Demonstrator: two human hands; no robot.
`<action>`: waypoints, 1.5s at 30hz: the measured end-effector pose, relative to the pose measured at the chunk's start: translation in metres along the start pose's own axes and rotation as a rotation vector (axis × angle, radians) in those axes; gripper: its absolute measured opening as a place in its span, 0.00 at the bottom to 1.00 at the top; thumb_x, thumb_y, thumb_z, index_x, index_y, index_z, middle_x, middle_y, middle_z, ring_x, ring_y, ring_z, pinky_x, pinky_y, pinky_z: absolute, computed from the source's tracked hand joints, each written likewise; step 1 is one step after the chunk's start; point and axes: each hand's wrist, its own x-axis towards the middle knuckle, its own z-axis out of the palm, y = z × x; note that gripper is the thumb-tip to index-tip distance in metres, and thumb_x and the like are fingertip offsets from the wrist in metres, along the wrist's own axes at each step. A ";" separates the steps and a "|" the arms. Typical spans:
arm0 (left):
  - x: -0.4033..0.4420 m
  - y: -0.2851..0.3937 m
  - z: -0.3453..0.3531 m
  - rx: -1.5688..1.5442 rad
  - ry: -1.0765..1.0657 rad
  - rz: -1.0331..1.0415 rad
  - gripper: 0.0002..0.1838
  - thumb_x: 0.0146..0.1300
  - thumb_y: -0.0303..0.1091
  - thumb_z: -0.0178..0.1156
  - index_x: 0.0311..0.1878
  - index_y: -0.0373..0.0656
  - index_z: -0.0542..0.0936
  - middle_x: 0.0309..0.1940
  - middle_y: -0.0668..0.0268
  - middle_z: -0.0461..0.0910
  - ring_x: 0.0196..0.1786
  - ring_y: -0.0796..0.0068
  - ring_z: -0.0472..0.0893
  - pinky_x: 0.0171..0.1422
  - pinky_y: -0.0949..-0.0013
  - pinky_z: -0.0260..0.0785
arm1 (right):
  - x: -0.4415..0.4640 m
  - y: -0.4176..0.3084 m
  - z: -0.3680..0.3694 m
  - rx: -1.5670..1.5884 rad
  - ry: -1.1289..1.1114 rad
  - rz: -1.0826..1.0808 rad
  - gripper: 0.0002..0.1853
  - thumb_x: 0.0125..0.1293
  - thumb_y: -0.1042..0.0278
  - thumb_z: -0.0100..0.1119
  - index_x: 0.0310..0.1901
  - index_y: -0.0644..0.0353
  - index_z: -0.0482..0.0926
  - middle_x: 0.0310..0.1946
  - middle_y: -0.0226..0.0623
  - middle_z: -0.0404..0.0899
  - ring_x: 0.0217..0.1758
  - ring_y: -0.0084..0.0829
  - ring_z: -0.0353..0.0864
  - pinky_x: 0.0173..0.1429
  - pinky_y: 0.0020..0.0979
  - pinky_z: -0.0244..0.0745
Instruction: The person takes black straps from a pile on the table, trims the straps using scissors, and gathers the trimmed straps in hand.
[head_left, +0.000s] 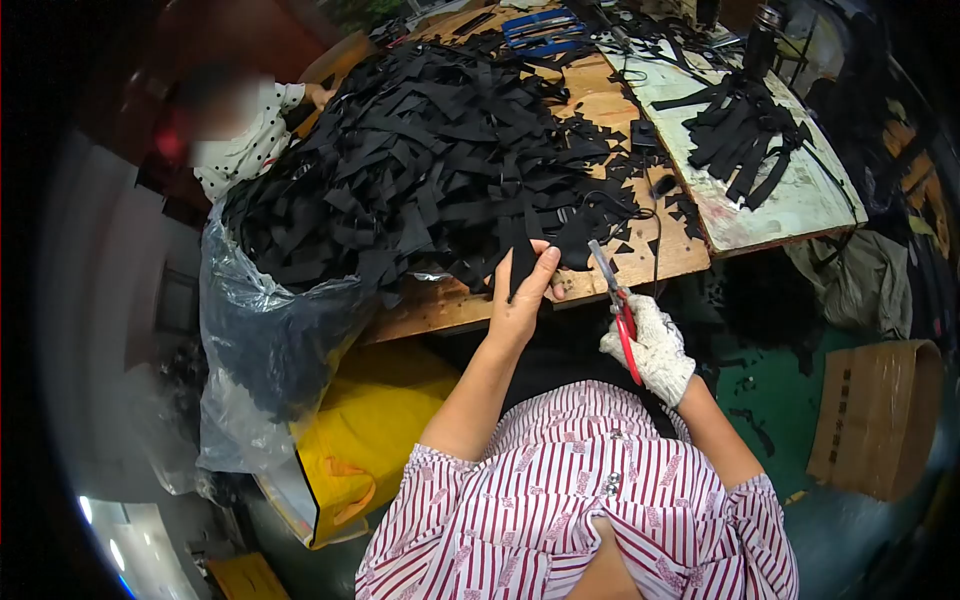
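My bare left hand (522,295) pinches a black fabric strip (522,262) at the front edge of the wooden table (430,312). To its right, my right hand (655,350), in a white knitted glove, is wrapped round a red-handled cutting tool (627,335). The tool's metal end points up and left, close to the strip but apart from my left fingers. Behind my left hand rises a large heap of black strips (400,160). Small black scraps (620,170) lie on the wood right of the heap.
A co-worker's dotted sleeve (245,145) is at the heap's left. A clear plastic bag (250,370) hangs at the table's left, above a yellow bag (375,420). More strips (740,135) lie on a pale board (740,220). A cardboard box (870,420) stands lower right.
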 end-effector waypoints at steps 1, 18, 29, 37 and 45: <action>-0.001 -0.002 0.004 0.016 -0.021 0.009 0.11 0.64 0.36 0.58 0.39 0.37 0.73 0.23 0.68 0.72 0.22 0.80 0.73 0.28 0.78 0.65 | 0.002 -0.003 -0.001 -0.024 0.000 0.031 0.32 0.43 0.60 0.71 0.49 0.62 0.68 0.36 0.45 0.79 0.40 0.45 0.80 0.44 0.39 0.74; -0.004 -0.010 0.020 0.281 -0.122 0.028 0.10 0.65 0.36 0.56 0.33 0.40 0.73 0.22 0.70 0.76 0.19 0.89 0.69 0.22 0.83 0.60 | 0.000 0.013 0.002 0.154 0.037 -0.027 0.24 0.49 0.62 0.67 0.44 0.63 0.69 0.33 0.45 0.77 0.36 0.45 0.78 0.40 0.37 0.73; -0.016 -0.015 0.024 0.229 -0.081 -0.007 0.09 0.65 0.35 0.55 0.33 0.41 0.72 0.21 0.71 0.74 0.19 0.89 0.68 0.22 0.82 0.60 | -0.003 0.014 0.009 0.294 0.035 -0.055 0.17 0.52 0.70 0.64 0.42 0.61 0.68 0.23 0.33 0.70 0.22 0.23 0.69 0.26 0.26 0.67; -0.023 -0.021 0.018 0.288 -0.113 -0.027 0.10 0.65 0.36 0.56 0.31 0.41 0.72 0.19 0.75 0.73 0.19 0.90 0.67 0.23 0.83 0.57 | 0.002 0.024 0.016 0.181 0.101 -0.160 0.15 0.53 0.71 0.61 0.41 0.60 0.68 0.21 0.32 0.70 0.22 0.24 0.71 0.26 0.27 0.68; -0.027 -0.025 0.002 0.259 -0.127 -0.057 0.07 0.66 0.35 0.55 0.37 0.41 0.73 0.21 0.73 0.73 0.20 0.89 0.67 0.24 0.83 0.58 | 0.012 0.003 0.002 0.865 -0.050 0.360 0.09 0.60 0.68 0.52 0.41 0.58 0.66 0.21 0.27 0.68 0.15 0.17 0.64 0.16 0.20 0.61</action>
